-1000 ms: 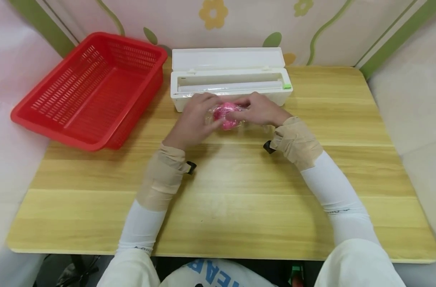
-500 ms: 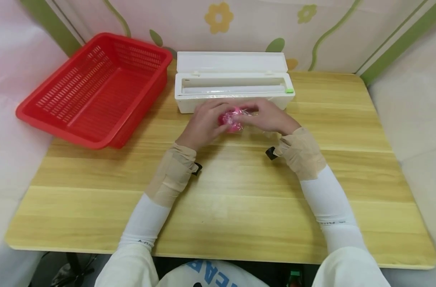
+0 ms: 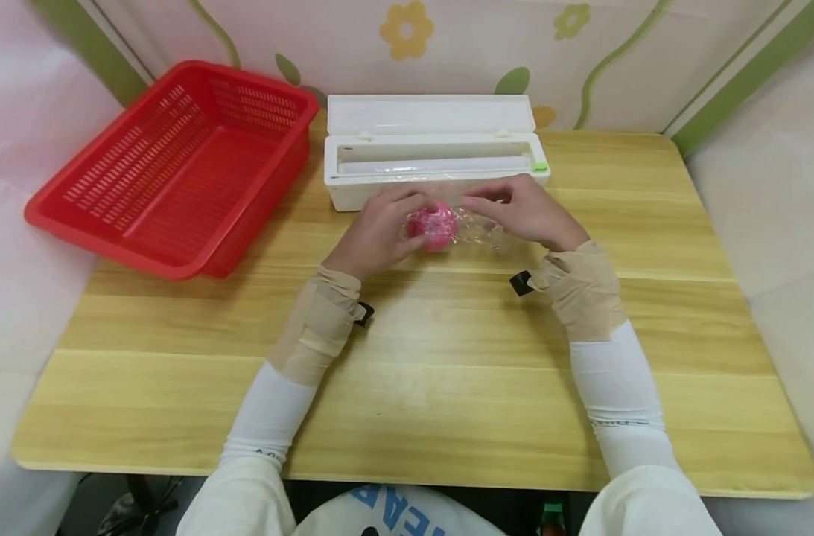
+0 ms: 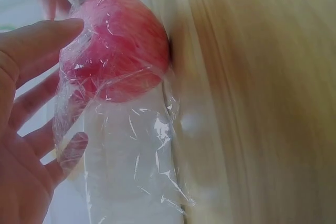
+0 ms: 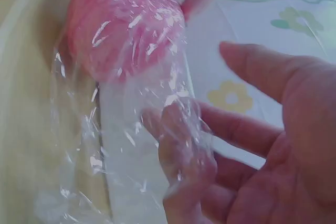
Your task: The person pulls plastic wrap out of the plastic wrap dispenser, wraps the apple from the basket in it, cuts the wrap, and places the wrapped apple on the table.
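A pink-red apple point(image 3: 433, 225) wrapped in clear cling film point(image 3: 480, 232) lies on the wooden table point(image 3: 447, 357), just in front of the white film dispenser box point(image 3: 433, 190). My left hand point(image 3: 388, 227) rests against the apple's left side. In the left wrist view its thumb point(image 4: 50, 34) touches the apple point(image 4: 118, 45) and its fingers lie fairly straight behind the film point(image 4: 131, 166). My right hand point(image 3: 497, 207) is to the right of the apple, fingers loosely spread. In the right wrist view a loose tail of film point(image 5: 131, 145) drapes over one fingertip point(image 5: 178, 129), beside the apple point(image 5: 126, 24).
The dispenser box stands with its lid point(image 3: 430, 113) open, a green slider point(image 3: 539, 166) at its right end. A red slatted basket point(image 3: 179, 164) sits at the table's back left. A flower-patterned wall point(image 3: 407, 30) runs behind.
My right hand has drawn away to the right of the apple, leaving a tail of film stretched between them. The left hand stays against the apple.
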A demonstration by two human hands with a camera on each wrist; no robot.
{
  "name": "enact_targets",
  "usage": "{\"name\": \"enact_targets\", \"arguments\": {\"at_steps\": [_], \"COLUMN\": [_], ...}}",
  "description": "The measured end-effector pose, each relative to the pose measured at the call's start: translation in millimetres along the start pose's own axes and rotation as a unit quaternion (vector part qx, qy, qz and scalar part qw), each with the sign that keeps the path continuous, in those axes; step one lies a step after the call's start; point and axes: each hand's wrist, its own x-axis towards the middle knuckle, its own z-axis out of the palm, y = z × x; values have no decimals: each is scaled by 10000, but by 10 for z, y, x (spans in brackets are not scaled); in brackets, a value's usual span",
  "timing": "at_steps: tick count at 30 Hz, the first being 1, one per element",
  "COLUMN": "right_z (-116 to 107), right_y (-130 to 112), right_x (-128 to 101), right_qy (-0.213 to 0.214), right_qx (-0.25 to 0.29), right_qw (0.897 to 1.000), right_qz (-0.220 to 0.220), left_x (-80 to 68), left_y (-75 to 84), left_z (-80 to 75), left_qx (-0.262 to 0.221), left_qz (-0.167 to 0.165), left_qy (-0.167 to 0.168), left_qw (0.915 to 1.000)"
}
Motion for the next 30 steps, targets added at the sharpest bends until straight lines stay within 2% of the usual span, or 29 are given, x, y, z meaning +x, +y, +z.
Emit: {"name": "enact_targets", "arguments": {"at_steps": [5,8,11,13,15,17,20,23,26,30], "right_z": [-53,-51,-32,-2,43,103,200,294,380,477], "right_y": [5,3,-15,-40,-71,-105,-127,-107,-59,10], "right_x": [-47,-59,-76,-86,-93,-95,-82,-44,11,74], "right_qy": [207,320,468,635,821,974,1058,1010,971,1166], "right_qx": [-258,-463,-813,-1102,-1486,-1884,-2457,-2880,-3137,-3309], "right_qw": [9993,9983,9955,9904,9796,9644,9413,9278,9200,9092], "right_qz": [163,118,-143,-547,-1075,-1583,-2059,-2145,-2138,-2243], "left_x": [-19,-25,-30,-34,-38,-43,-45,-44,-36,-21], "left_y": [-2,-8,-23,-40,-58,-74,-90,-98,-107,-126], "left_z": [-24,-35,-39,-40,-43,-44,-46,-46,-42,-33], "left_qx": [-10,14,72,164,265,338,335,334,300,129], "left_qz": [-125,-183,-239,-274,-305,-337,-351,-357,-364,-370], "left_qy": [-115,-208,-286,-316,-338,-373,-399,-433,-477,-492], "left_qw": [9999,9996,9993,9990,9986,9982,9980,9979,9977,9980]}}
